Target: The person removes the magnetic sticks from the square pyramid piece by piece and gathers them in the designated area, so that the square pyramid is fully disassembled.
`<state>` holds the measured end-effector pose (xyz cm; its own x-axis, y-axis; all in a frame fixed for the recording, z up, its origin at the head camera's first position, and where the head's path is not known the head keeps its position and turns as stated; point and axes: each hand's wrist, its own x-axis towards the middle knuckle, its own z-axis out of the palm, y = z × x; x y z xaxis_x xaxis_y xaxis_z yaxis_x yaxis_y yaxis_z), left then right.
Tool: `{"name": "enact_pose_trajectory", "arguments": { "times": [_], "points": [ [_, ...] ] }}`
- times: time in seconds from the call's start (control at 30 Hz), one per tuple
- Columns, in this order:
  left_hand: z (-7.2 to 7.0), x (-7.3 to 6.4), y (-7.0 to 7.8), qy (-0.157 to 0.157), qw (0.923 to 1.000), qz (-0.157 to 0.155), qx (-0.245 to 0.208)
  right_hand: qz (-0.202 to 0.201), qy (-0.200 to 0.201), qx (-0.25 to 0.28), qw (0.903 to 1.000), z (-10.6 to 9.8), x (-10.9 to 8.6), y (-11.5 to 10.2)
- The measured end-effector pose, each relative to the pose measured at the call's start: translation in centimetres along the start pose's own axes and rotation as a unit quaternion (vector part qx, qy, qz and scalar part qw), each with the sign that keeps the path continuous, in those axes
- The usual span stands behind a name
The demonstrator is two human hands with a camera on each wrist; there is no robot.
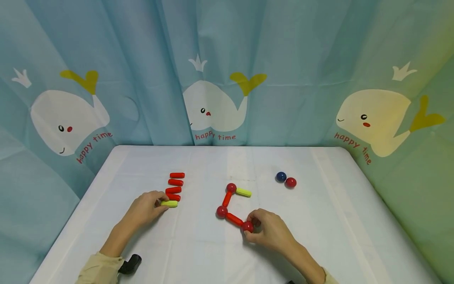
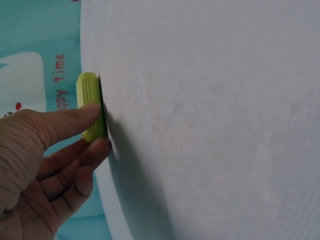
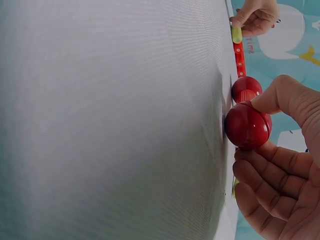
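Observation:
My left hand (image 1: 143,208) pinches a yellow-green stick (image 2: 88,95) between thumb and fingers, low over the table and just in front of a column of several red sticks (image 1: 175,182). With thumb and fingers, my right hand (image 1: 271,232) grips a red ball (image 3: 247,125) at the near end of a joined chain. From that ball a red stick (image 1: 234,219) runs to a middle red ball (image 1: 222,212). Another red stick (image 1: 227,198) leads on to the far red ball (image 1: 231,188), from which a second yellow-green stick (image 1: 244,192) points right.
A dark blue ball (image 1: 281,176) and a loose red ball (image 1: 291,182) lie side by side at the back right. White cloth covers the table (image 1: 198,252). Behind its far edge hangs a blue-green curtain (image 1: 294,114) printed with whales.

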<state>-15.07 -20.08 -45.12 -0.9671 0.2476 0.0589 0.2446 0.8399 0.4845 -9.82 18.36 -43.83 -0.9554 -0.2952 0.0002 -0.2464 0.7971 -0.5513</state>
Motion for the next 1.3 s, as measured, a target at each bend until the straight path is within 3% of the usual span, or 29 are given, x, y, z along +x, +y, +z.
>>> {"name": "enact_pose_trajectory", "arguments": {
  "times": [0.3,0.57,0.87,0.97,1.07,1.2,1.3],
  "points": [
    [-0.3,0.2,-0.4,-0.015,0.9994,0.019,0.027,-0.004,-0.001,0.001,1.0000,0.0,-0.1,-0.1],
    [-0.6,0.0,-0.3,-0.020,0.9993,0.006,0.030,-0.016,0.003,-0.003,0.9999,0.1,-0.1,0.0],
    [-1.5,-0.9,1.0,0.013,0.9986,0.026,0.044,-0.012,-0.008,0.005,0.9999,0.0,-0.2,0.0],
    [-1.4,-1.2,1.9,0.042,0.9965,0.062,0.037,-0.018,-0.015,0.009,0.9997,0.0,-0.3,0.0],
    [-0.7,-1.4,3.3,0.078,0.9878,0.132,0.025,-0.032,-0.018,0.011,0.9992,0.0,-0.3,0.0],
    [0.7,-1.2,5.4,0.097,0.9651,0.243,-0.004,-0.053,-0.020,0.010,0.9983,0.0,-0.3,0.0],
    [1.7,-0.8,7.2,0.086,0.9494,0.299,-0.041,-0.068,-0.026,0.018,0.9972,0.0,-0.3,0.1]
  ]
}}
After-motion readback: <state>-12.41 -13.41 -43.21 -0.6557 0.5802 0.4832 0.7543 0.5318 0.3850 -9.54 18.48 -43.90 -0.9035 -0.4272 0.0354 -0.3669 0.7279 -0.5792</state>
